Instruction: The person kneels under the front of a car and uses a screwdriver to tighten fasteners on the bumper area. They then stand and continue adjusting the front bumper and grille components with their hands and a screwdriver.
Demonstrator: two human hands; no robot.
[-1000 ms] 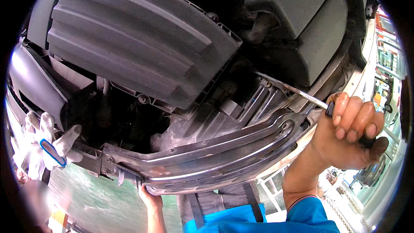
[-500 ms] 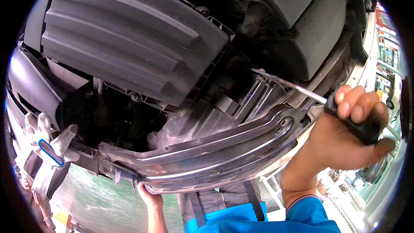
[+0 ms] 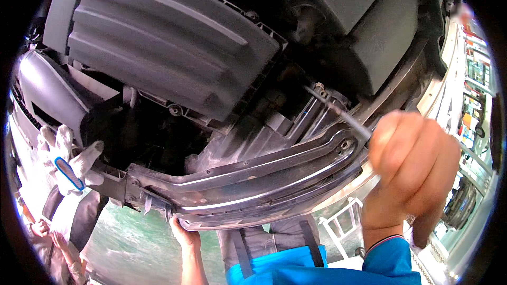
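My right hand is wrapped round the handle of a screwdriver. The long metal shaft slants up and left into a dark gap beside a mounting bracket; its tip is lost in shadow. My left hand is at the lower left end of a long, dark, curved front panel and grips its edge, its fingers partly hidden behind it. Above the panel lies a ribbed black plastic cover. A glossy black housing stands at the upper right.
At the left, another person's white-gloved hand reaches over the vehicle's edge near a grey rounded part. More of a person's hands show at lower left. A green floor and a white metal frame lie below; shelving fills the far right.
My right hand has swung left and inward, turning its knuckles toward the view, with the screwdriver's shaft steeper. The whole view has shifted slightly. My left hand stays at the panel's edge.
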